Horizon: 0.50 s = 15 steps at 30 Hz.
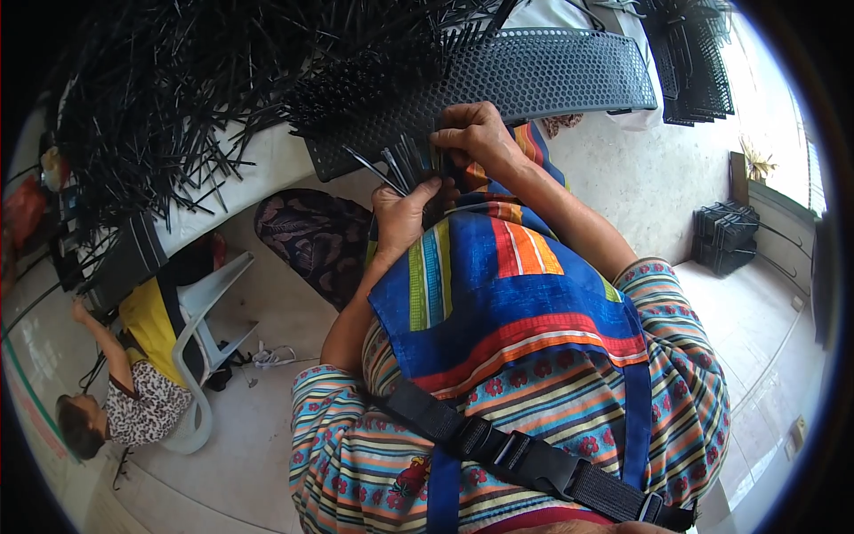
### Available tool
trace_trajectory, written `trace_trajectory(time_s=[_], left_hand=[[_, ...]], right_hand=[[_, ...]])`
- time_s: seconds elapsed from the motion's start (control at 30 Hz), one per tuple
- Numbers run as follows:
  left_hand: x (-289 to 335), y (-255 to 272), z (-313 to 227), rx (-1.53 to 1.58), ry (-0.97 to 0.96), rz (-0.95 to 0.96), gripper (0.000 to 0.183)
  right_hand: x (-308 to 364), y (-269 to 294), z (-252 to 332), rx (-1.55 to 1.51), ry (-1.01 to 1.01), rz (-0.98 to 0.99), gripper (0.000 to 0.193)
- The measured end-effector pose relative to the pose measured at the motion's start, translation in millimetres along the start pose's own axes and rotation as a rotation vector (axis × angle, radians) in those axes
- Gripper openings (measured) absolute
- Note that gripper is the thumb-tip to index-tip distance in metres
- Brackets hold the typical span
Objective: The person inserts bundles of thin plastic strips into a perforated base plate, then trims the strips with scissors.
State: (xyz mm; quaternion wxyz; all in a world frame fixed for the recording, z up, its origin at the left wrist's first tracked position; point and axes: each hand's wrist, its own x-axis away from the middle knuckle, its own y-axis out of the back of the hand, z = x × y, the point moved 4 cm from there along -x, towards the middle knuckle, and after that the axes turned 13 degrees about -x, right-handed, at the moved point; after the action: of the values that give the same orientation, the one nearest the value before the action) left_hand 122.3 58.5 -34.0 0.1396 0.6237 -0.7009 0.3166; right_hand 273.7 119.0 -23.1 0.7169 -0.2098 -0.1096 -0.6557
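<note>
My left hand [402,214] is closed around a small bundle of thin black plastic strips [398,167], whose ends fan out above the thumb. Close by on the right, my right hand [479,138] is pinched, fingertips at the near edge of a curved black perforated panel [560,71]. What those fingertips hold is too dark to make out. Many short black strips [356,93] stand up from the left part of the panel, while bare round holes show on its right. Both hands are just above my lap, over a colourful apron [471,267].
A large heap of loose black strips [169,89] covers the white table [267,165] at left. More black perforated panels [689,62] hang or stack at far right, and black racks [725,236] sit on the floor. At lower left, another person [147,405] sits on a plastic chair [191,365].
</note>
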Motion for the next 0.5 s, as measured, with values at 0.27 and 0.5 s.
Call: trace_trajectory(time_s=[0.27,0.5], left_hand=[[-17.5,36.6,18.7,0.198,-0.091,-0.234,0.007],[-13.7,22.1,21.7,0.167,0.147,0.087,0.013]], right_hand=[[5.5,26.3,11.0,-0.319,0.154,-0.234,0.007],[-7.3,26.4,49.9,-0.214,0.663,-0.291,0.012]])
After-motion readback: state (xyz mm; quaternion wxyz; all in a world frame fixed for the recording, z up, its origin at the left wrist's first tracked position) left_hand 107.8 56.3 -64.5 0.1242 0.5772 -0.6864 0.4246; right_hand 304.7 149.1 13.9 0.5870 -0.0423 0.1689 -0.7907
